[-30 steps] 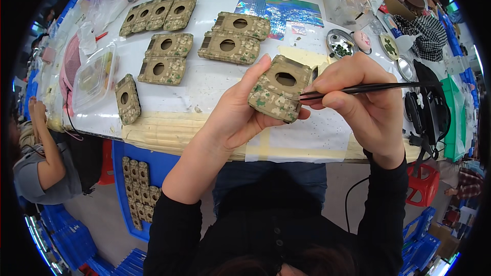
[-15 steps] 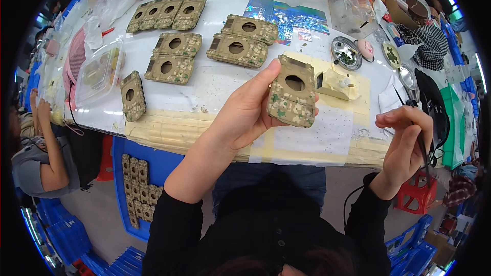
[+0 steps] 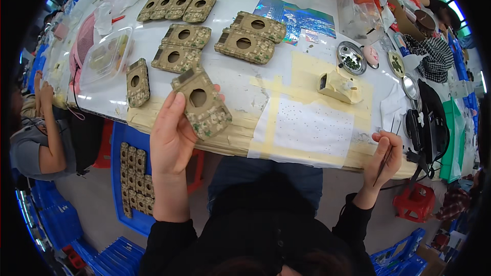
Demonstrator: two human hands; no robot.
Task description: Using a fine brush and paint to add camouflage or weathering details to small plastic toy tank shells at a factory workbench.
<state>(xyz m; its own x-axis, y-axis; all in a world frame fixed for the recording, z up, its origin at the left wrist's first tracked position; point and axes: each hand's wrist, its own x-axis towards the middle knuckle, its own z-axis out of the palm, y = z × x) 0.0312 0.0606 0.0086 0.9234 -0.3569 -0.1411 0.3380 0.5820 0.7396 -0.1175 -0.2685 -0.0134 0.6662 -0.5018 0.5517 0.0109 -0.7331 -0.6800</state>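
Note:
My left hand (image 3: 176, 128) grips a camouflage toy tank hull (image 3: 207, 110) with a round hole in its top, raised over the table's front edge. My right hand (image 3: 383, 156), at the right end of that edge, is closed around dark, thin tweezers (image 3: 384, 162); nothing shows between their tips. Similar hulls stand in pairs and a row farther back, such as the front hull of the middle pair (image 3: 244, 46). One single hull (image 3: 137, 83) stands just left of the held one.
A tape-wrapped block (image 3: 337, 88) and a dotted white sheet (image 3: 309, 130) lie at mid-right. Beyond them is a round metal dish (image 3: 352, 57) with small dark green bits. A blue tray (image 3: 161, 145) below the table holds more hulls. Another person's arm (image 3: 48, 133) is at left.
My left hand has carried the tank hull leftward and nearer, away from the taped block. My right hand has lowered and drawn slightly left, still with the tweezers. The view has shifted a little.

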